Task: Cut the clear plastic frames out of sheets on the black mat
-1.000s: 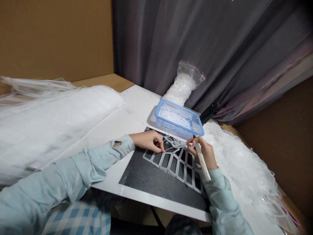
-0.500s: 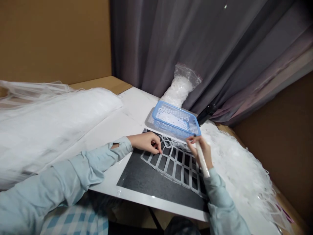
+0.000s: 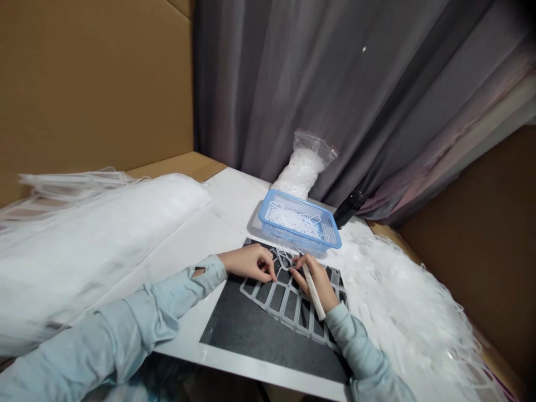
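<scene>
On a black mat lies a lattice of white, rounded rectangular frames joined in rows. My left hand rests at the lattice's upper left, thumb and forefinger pinched on the edge of a frame. Across from it, my right hand grips a white pen-like tool, its back end slanting toward my wrist. The tool's front end is hidden by my fingers, which are close to a few loose white loops at the lattice's top. Whether the right fingertips touch those loops I cannot tell.
Behind the mat stands a blue basket holding white loops. A clear zip bag of white pieces and a black object are beyond it. White netting piles lie right; a white bundle lies left. Cardboard walls flank the table.
My right hand has moved left with the pen-like tool, coming near my left hand over the lattice. My left hand keeps its pinch. The view has tilted up slightly.
</scene>
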A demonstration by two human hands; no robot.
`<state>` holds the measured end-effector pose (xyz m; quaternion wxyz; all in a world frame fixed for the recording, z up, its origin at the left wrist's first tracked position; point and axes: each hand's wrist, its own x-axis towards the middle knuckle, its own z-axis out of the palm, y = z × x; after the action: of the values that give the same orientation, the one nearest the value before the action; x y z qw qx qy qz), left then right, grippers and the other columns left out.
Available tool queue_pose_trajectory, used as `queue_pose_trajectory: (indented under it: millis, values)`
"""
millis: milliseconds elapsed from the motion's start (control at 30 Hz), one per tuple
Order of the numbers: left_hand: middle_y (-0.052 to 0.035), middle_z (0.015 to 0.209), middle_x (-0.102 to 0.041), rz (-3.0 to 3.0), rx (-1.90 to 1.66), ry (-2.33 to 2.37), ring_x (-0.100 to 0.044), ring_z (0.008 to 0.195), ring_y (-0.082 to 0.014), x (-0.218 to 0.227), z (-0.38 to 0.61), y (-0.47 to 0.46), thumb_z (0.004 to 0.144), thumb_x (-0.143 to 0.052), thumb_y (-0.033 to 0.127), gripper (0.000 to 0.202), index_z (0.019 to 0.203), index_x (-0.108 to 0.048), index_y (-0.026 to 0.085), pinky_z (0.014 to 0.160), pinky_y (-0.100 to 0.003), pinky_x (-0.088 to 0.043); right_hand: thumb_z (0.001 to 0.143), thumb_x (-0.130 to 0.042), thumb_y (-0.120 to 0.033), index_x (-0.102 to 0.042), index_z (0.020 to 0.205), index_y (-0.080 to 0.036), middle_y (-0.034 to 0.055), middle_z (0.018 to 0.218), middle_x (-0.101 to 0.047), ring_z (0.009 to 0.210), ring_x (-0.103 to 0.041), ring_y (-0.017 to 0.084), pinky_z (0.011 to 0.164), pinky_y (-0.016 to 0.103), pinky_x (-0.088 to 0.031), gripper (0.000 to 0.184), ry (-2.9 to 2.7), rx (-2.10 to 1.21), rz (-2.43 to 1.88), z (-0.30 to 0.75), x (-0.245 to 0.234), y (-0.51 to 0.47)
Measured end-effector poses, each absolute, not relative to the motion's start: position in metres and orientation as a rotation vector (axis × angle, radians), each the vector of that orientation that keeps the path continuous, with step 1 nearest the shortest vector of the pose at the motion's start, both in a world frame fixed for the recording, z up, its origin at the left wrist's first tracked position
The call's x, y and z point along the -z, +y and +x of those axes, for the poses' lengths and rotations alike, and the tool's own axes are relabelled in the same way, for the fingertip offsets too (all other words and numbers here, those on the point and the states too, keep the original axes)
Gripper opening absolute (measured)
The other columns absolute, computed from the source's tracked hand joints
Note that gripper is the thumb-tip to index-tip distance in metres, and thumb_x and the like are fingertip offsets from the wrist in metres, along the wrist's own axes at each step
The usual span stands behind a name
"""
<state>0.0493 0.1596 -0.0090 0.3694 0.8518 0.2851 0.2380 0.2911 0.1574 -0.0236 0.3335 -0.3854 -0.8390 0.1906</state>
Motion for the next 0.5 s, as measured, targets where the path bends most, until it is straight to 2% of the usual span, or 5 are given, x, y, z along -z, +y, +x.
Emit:
queue_pose_trajectory:
  millis: [100, 233, 367, 500]
  values:
    - [0.0024, 0.064, -0.052, 2.214, -0.615, 0.752, -0.048, 0.063, -0.0097, 0.009, 0.049, 0.16, 0.072, -0.067, 0.014, 0.019, 0.084, -0.078, 0.023, 0.063, -0.02, -0.037, 0.086, -0.059, -0.029, -0.045, 0.074, -0.022, 0.0047, 0.081, -0.065, 0.077, -0.059, 0.021, 0.077, 0.034, -0.044, 0.02, -2.133, -0.512, -1.032, 0.291, 0.02, 0.156]
    - [0.0037, 0.061, -0.051, 2.245, -0.601, 0.811, -0.049, 0.064, -0.0098, 0.008, 0.05, 0.157, 0.071, -0.067, 0.013, 0.019, 0.082, -0.077, 0.024, 0.068, -0.022, -0.036, 0.088, -0.059, -0.036, -0.042, 0.077, -0.022, 0.0043, 0.085, -0.065, 0.077, -0.061, 0.019, 0.075, 0.031, -0.046, 0.025, -1.829, -0.687, -1.07, 0.296, 0.014, 0.152]
    - [0.0057, 0.056, -0.046, 2.249, -0.612, 0.929, -0.048, 0.063, -0.0097, 0.008, 0.051, 0.15, 0.068, -0.066, 0.012, 0.017, 0.074, -0.075, 0.025, 0.083, -0.025, -0.034, 0.086, -0.064, -0.037, -0.042, 0.075, -0.022, 0.0036, 0.082, -0.066, 0.08, -0.062, 0.02, 0.076, 0.032, -0.047, 0.028, -1.583, -0.712, -1.079, 0.305, 0.01, 0.153]
    - [0.0059, 0.053, -0.045, 2.181, -0.591, 0.992, -0.05, 0.063, -0.0104, 0.01, 0.052, 0.145, 0.066, -0.062, 0.011, 0.017, 0.069, -0.071, 0.024, 0.095, -0.029, -0.031, 0.084, -0.068, -0.036, -0.044, 0.073, -0.022, 0.0062, 0.086, -0.069, 0.082, -0.064, 0.023, 0.077, 0.036, -0.048, 0.03, -1.375, -0.562, -1.113, 0.319, 0.008, 0.163]
